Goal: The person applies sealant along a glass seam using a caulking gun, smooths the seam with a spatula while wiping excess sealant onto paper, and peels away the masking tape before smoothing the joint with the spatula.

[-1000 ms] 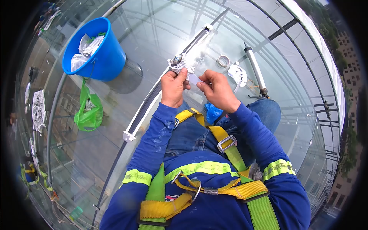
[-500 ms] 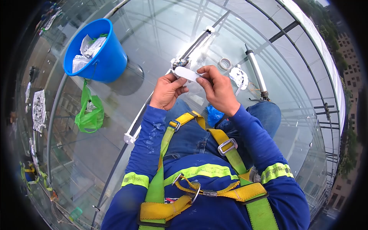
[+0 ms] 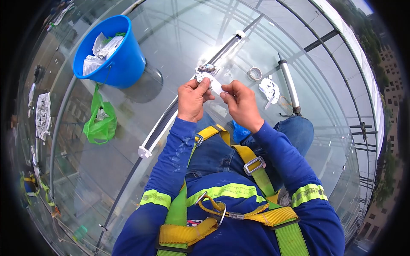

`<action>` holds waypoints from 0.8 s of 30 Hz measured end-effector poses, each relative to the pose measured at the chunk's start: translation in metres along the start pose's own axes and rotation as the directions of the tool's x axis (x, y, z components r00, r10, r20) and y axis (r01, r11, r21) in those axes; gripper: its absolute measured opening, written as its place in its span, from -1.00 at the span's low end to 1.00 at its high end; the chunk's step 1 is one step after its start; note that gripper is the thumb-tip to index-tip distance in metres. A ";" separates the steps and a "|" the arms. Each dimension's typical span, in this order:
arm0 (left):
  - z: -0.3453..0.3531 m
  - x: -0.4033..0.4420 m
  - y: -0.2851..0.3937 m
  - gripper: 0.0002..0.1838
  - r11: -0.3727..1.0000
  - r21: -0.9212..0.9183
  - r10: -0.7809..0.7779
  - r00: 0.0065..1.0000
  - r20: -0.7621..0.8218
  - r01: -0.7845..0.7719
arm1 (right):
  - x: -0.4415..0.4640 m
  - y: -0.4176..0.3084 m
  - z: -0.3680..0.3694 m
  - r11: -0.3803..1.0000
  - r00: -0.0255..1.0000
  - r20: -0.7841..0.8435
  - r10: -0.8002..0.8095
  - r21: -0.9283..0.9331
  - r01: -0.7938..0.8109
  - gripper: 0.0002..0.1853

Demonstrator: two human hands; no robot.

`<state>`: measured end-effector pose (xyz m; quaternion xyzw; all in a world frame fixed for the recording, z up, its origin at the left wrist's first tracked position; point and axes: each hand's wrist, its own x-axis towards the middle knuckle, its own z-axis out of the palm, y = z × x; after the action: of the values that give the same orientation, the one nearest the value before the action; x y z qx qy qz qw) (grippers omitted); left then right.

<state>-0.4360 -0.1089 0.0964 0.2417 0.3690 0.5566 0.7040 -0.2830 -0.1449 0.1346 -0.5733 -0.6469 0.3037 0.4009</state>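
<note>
A flat white strip (image 3: 216, 87), whose rounded end showed earlier, is pinched between my two hands above the glass. My left hand (image 3: 193, 98) is closed, its thumb pressing on the strip's left end beside a crumpled, smeared piece of paper (image 3: 206, 69). Whether my left fingers also grip that paper, I cannot tell. My right hand (image 3: 243, 102) holds the strip's right end between thumb and forefinger. Beneath the hands, a dark joint (image 3: 164, 121) edged with white runs diagonally across the glass panels.
A blue bucket (image 3: 136, 64) with papers stands at upper left, a green plastic bag (image 3: 102, 123) below it. To the right lie a tape roll (image 3: 255, 74), white-smeared scraps (image 3: 269, 90) and a caulking gun (image 3: 289, 83). A blue bag (image 3: 240, 131) shows by my legs.
The strip has tilted, and its rounded left end is now covered by my left thumb. My left hand has shifted right and up, closer to the crumpled paper. The view has shifted slightly.
</note>
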 end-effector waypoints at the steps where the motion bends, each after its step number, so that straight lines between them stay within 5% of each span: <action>1: -0.005 0.002 0.006 -0.82 0.997 0.072 -0.011 1.000 0.019 0.010 | 0.001 -0.001 -0.004 0.999 0.998 0.057 -0.005 -0.039 0.007 -0.88; 6: -0.046 0.007 0.019 -0.81 0.885 0.465 -0.128 0.964 0.234 0.005 | 0.015 -0.018 -0.023 0.986 0.926 0.377 0.004 -0.158 0.060 -0.84; 8: -0.058 0.003 0.012 -0.82 0.922 0.386 -0.058 0.981 0.184 -0.017 | 0.021 -0.019 -0.024 0.978 0.838 0.544 0.050 -0.195 0.068 -0.84; 10: -0.100 0.015 0.023 -0.82 0.929 0.363 0.111 0.991 -0.070 -0.078 | 0.010 -0.007 -0.018 0.996 0.755 0.655 0.031 -0.086 0.033 -0.85; 12: -0.164 0.018 0.042 -0.83 0.846 0.517 0.324 0.893 -0.311 -0.127 | 0.002 -0.020 -0.019 0.978 0.843 0.535 0.055 -0.199 0.062 -0.81; 15: -0.278 0.005 0.071 -0.85 0.629 0.777 0.565 0.711 -0.420 -0.041 | 0.009 -0.007 -0.041 0.973 0.899 0.430 0.083 -0.229 0.019 -0.71; 16: -0.308 -0.005 0.086 -0.83 0.595 0.801 0.596 0.627 -0.501 0.074 | 0.012 -0.004 -0.046 0.978 0.909 0.403 0.107 -0.207 -0.023 -0.74; 18: -0.363 -0.014 0.109 -0.79 0.318 0.881 0.764 0.455 -0.457 0.350 | 0.017 0.006 -0.055 0.972 0.920 0.375 0.119 -0.233 -0.030 -0.75; 21: -0.433 -0.007 0.129 -0.79 0.030 0.844 0.749 0.547 -0.373 0.535 | 0.024 0.015 -0.058 0.963 0.912 0.371 0.172 -0.259 -0.076 -0.77; 24: -0.464 0.001 0.144 -0.79 -0.037 0.788 0.658 0.608 -0.443 0.614 | 0.030 0.030 -0.058 0.948 0.904 0.352 0.243 -0.283 -0.145 -0.76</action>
<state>-0.8890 -0.1027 -0.0787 0.3974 0.9043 0.1535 0.0281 -0.2181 -0.1142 0.1432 -0.6108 -0.6849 0.3641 0.1590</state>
